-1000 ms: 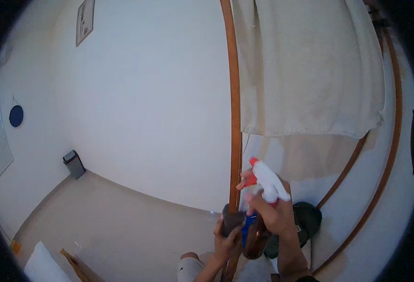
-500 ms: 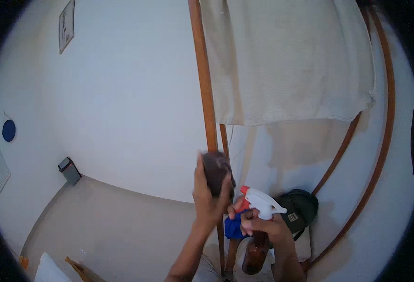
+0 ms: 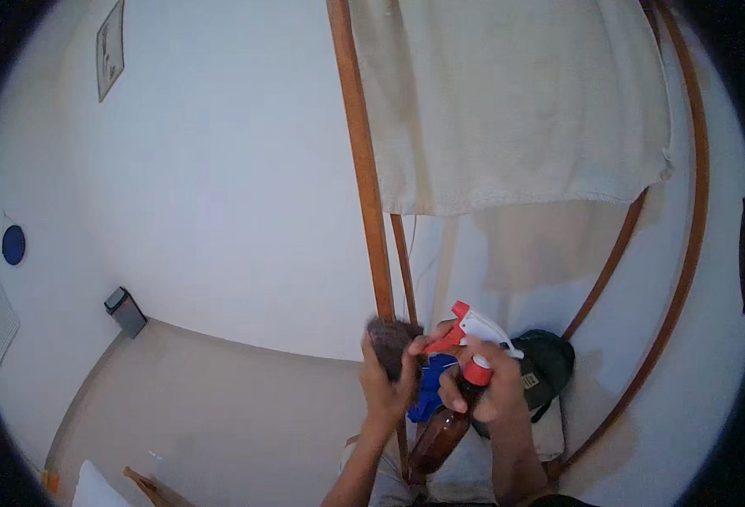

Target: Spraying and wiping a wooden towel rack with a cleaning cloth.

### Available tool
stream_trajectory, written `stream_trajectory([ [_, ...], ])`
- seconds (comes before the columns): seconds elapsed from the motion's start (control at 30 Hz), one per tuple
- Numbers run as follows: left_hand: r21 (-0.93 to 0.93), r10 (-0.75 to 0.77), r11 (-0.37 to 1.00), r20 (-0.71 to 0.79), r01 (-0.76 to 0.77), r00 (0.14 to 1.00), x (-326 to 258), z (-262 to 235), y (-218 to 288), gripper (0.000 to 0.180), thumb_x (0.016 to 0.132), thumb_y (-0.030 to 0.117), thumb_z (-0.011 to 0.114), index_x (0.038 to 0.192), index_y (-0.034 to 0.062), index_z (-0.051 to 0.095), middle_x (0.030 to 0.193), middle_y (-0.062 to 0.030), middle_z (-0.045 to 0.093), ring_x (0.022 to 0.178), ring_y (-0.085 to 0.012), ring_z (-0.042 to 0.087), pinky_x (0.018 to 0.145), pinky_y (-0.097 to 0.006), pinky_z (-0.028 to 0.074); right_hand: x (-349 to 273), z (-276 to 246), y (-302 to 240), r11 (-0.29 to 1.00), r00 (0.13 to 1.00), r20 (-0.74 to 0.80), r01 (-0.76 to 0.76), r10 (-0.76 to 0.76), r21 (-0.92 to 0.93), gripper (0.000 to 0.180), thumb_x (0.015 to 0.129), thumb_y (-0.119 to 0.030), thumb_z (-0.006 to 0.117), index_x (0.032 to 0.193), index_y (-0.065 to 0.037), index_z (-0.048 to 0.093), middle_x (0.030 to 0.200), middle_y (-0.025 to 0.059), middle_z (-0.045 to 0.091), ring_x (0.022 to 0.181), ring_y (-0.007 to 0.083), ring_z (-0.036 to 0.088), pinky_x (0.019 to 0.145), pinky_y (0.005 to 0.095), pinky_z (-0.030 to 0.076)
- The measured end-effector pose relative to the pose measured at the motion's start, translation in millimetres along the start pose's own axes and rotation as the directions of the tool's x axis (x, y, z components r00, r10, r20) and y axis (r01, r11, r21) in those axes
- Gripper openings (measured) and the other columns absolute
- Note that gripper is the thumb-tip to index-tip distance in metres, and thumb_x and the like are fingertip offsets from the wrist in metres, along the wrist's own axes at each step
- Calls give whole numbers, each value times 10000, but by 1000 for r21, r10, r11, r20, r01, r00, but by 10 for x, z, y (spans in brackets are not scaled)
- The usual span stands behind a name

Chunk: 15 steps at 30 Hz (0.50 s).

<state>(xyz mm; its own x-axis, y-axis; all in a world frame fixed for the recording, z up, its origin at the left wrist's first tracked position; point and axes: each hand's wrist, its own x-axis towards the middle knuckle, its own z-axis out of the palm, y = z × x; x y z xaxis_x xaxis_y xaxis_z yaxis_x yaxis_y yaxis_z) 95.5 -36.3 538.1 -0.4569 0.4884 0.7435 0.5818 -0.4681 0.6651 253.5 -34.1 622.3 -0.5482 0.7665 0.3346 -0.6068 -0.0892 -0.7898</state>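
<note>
Spray from the amber spray bottle (image 3: 440, 435) could miss the dark cloth (image 3: 389, 338) and land on the white wall (image 3: 220, 186) or the hanging cream cloth (image 3: 507, 101) instead, since the red nozzle sits very close to the wad and a slight tilt would send the mist past it. The bottle stands low in the frame, just right of centre, its brown body angled down and left, its white and red trigger head (image 3: 474, 329) at the top. The right hand (image 3: 482, 389) is clamped round the bottle's neck, fingers curled shut beneath the trigger; a wet or loose grip there could let the bottle slide down. The left hand (image 3: 387, 380) is closed on the dark cloth, pressing it against the wooden pole (image 3: 372, 220) that runs from the top of the frame down through the middle; squeezed only at one edge, the wad could slip free and drop toward the floor (image 3: 220, 406). A blue piece (image 3: 430, 389), whose kind I cannot tell, hangs between the two hands, touching both, and could snag the trigger. Behind the right hand, lower right, lies a dark green bag (image 3: 550, 363). Further right a curved wooden rail (image 3: 685, 253) arcs down the frame, and at far left a small grey box (image 3: 125, 311) sits where wall meets floor.
</note>
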Motion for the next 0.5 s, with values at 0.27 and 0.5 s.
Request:
stream_trajectory([
  [0.27, 34, -313, 950, 150, 312, 938, -1266, -203, -509, 498, 901, 178, 689, 1292, -28, 459, 960, -174, 681, 868, -286, 694, 761, -383, 545, 448, 294, -238, 953, 965, 84, -226, 247, -204, 303, 975, -359, 574, 926, -60, 563, 768, 79, 585, 378, 80, 419, 372, 237, 389],
  [0.5, -305, -267, 897, 205, 321, 942, -825, -269, -473, 325, 980, 218, 588, 1179, -34, 540, 914, -101, 649, 818, -162, 609, 712, -337, 504, -4, 176, 113, 966, 967, 12, -255, 256, -47, 263, 951, -324, 592, 971, -67, 540, 865, 88, 581, 409, 100, 437, 408, 263, 403],
])
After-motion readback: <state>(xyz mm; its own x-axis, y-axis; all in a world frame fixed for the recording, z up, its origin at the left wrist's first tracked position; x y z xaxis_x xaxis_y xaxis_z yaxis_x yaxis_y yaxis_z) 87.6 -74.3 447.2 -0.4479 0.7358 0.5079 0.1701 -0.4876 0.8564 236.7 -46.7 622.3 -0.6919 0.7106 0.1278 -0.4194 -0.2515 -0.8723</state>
